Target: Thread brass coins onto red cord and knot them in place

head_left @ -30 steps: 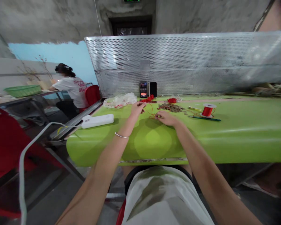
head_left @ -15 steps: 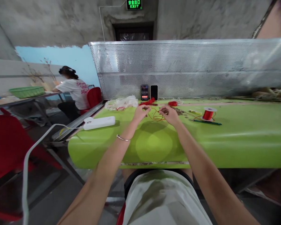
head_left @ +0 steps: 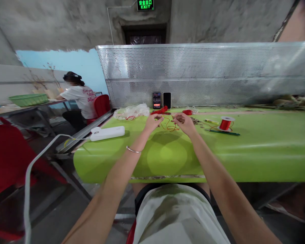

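Room is closed off by a grey wall (head_left: 205,22); a perforated metal panel (head_left: 205,64) is set behind the surface (head_left: 244,152), which is covered in glossy green sheet, curved down at the near edge. At left, a co-worker (head_left: 82,101) is seated at another table. A white device (head_left: 108,133), cabled, is laid at the left end. Left hand (head_left: 154,121) and right hand (head_left: 183,123) are held near each other above mid-surface, both nearly closed, thin red cord (head_left: 171,129) pinched in the fingertips, slack loop between. Red spool (head_left: 225,124) is stood at right, dark green pencil (head_left: 223,132) just beside it.

Hidden: small brownish pieces (head_left: 197,121) are partly covered by the right hand. Cord ends can't be made out; whether the loop touches the surface can't be told. Forearms are cut off by the frame.
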Available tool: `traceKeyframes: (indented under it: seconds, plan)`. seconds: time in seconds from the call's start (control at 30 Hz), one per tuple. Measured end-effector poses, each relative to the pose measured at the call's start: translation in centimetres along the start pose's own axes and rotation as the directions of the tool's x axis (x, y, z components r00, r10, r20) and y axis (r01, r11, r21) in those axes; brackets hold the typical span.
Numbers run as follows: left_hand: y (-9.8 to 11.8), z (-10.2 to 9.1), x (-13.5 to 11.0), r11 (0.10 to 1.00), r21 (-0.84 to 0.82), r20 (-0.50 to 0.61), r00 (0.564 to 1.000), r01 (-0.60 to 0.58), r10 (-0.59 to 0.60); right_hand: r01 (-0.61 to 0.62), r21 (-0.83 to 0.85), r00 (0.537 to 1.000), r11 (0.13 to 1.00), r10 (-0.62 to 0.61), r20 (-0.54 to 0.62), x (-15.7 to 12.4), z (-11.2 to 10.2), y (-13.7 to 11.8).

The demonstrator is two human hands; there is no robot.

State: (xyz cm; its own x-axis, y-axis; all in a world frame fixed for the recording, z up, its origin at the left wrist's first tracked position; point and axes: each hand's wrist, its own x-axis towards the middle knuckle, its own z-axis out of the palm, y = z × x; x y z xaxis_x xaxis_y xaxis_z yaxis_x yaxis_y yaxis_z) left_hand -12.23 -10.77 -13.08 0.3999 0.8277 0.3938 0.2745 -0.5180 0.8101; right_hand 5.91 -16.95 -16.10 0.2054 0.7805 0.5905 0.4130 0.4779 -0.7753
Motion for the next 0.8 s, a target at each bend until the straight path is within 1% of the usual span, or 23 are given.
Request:
traceKeyframes:
  seconds: [0.17,0.33,0.47,0.53,0.7,0.8]
  plan:
    - [0.12,-0.06,-0.09,1.000,0.031,0.008,1.000,-0.001,0.000,0.006,0.059,1.000,0.998,-0.004,-0.023,0.10,0.06,-0.05]
    - [0.12,-0.06,-0.07,0.999,0.049,0.005,1.000,-0.009,0.009,-0.015,0.074,1.000,0.997,0.014,0.009,0.10,0.16,-0.04]
    - [0.12,-0.06,-0.11,0.999,0.041,0.006,1.000,-0.011,0.011,-0.036,0.089,0.999,0.995,0.035,0.007,-0.02,0.25,-0.11]
    - [0.17,-0.06,-0.17,0.998,0.066,0.012,1.000,-0.023,0.022,-0.047,0.093,0.999,0.995,0.046,0.013,-0.07,0.24,-0.15]
    - [0.15,0.14,-0.24,0.956,0.238,0.053,0.985,-0.173,0.166,-0.088,0.075,0.996,0.993,0.085,0.038,-0.10,0.24,-0.23]
    - [-0.03,0.34,-0.17,0.929,0.285,0.108,0.971,-0.235,0.213,-0.105,0.048,0.993,0.993,0.102,0.063,-0.15,0.35,-0.43]
